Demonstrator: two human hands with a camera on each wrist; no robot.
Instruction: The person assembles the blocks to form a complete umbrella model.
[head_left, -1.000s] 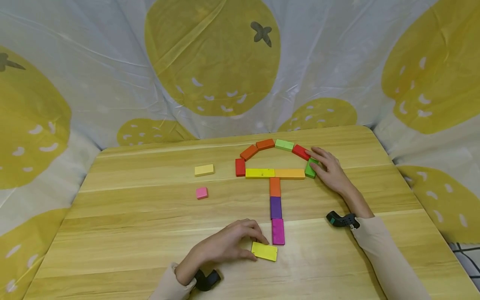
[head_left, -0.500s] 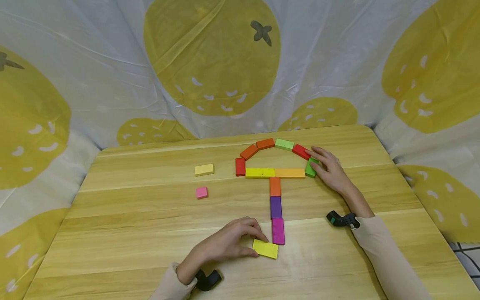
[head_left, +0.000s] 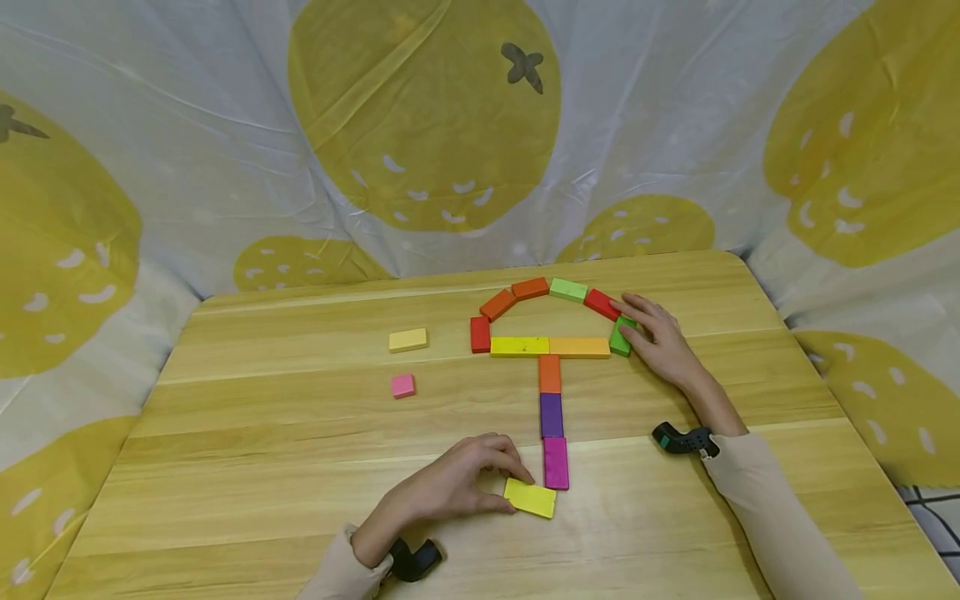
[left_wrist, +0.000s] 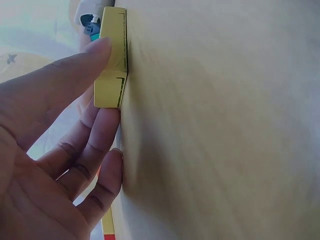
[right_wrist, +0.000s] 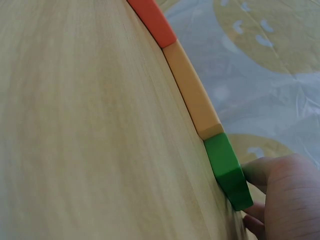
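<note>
In the head view my left hand [head_left: 468,479] pinches a yellow block [head_left: 530,498] at its left end, thumb on the near side and fingers on the far side. This block lies crosswise just below a magenta block [head_left: 557,463]. The left wrist view shows the thumb against the yellow block [left_wrist: 114,55], close to the tabletop. My right hand [head_left: 662,340] rests at the right end of an arch, thumb on a green block [head_left: 621,336] and a fingertip at a red block [head_left: 602,303]. Its thumb touches the green block [right_wrist: 227,167] in the right wrist view.
Purple [head_left: 551,415] and orange [head_left: 550,373] blocks continue the stem up to a yellow [head_left: 520,346] and light-orange [head_left: 580,347] crossbar. Several blocks arch above it. A pale yellow block [head_left: 408,340] and a small pink block [head_left: 403,386] lie apart on the wooden table [head_left: 262,433].
My left hand has slid the yellow block slightly up, closer to the magenta block's lower end. The right hand has stayed in place.
</note>
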